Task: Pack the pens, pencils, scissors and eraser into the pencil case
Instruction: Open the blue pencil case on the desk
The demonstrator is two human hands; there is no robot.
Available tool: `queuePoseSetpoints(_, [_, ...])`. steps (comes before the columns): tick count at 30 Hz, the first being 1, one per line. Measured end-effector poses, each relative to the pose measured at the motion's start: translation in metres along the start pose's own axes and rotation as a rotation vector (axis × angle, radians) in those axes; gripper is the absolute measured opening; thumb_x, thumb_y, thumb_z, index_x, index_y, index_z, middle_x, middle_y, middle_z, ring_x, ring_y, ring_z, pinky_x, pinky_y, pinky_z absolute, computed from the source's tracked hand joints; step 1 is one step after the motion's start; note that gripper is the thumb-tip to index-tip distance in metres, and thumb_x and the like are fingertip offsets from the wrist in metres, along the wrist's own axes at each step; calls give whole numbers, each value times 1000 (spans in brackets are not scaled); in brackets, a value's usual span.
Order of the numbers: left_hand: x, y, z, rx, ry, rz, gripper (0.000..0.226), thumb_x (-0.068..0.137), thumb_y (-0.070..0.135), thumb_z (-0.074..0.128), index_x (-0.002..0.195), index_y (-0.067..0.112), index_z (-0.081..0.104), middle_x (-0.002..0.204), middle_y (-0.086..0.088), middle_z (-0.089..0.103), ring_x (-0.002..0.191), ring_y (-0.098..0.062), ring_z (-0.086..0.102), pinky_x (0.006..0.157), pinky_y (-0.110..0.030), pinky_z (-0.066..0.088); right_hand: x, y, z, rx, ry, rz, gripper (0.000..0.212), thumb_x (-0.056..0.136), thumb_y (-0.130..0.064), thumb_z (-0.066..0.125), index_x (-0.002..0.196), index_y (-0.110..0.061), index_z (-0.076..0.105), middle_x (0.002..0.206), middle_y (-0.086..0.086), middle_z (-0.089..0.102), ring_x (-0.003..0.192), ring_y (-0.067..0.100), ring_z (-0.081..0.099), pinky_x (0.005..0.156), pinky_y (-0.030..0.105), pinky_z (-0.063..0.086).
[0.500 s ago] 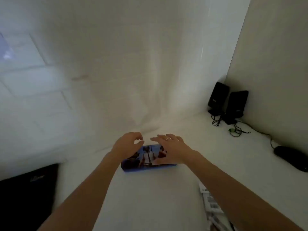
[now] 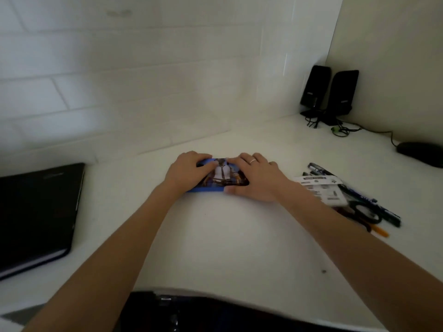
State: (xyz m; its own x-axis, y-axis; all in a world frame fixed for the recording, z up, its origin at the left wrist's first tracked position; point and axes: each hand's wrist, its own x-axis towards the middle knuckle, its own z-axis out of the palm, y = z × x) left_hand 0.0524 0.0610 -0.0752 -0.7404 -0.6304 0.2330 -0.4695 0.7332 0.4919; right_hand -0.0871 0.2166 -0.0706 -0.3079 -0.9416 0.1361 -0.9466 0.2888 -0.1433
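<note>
Both hands have settled onto the pencil case (image 2: 219,174) since half a second ago, when they hovered just over it, and the view has tipped down to bring in the loose stationery at the right. Now the left hand (image 2: 189,171) grips the case's left end with curled fingers, while the right hand (image 2: 256,179) holds the right end, thumb along the near edge; the case lies flat and seems closed, though blur hides any seam or catch. To open it well, I judge one hand should pin the base to the desk (image 2: 227,236) while the other lifts the lid from its near edge, keeping it level. Pens (image 2: 374,204), scissors (image 2: 365,213) and a printed packet (image 2: 322,189) lie heaped near the right forearm, unpacked. Around them: a white desk, a black laptop (image 2: 36,216) at left, two black speakers (image 2: 330,94) in the corner, a mouse (image 2: 422,153), and white tiled walls (image 2: 119,80).
</note>
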Motion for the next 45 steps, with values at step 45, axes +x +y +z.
queuePoseSetpoints(45, [-91, 21, -14, -369, -240, 6, 105, 33, 54, 83, 125, 53, 33, 127, 9, 50, 114, -13, 53, 107, -42, 38, -74, -1, -51, 72, -265, -4, 64, 74, -73, 45, 128, -40, 35, 124, -3, 49, 107, 23, 52, 90, 41, 44])
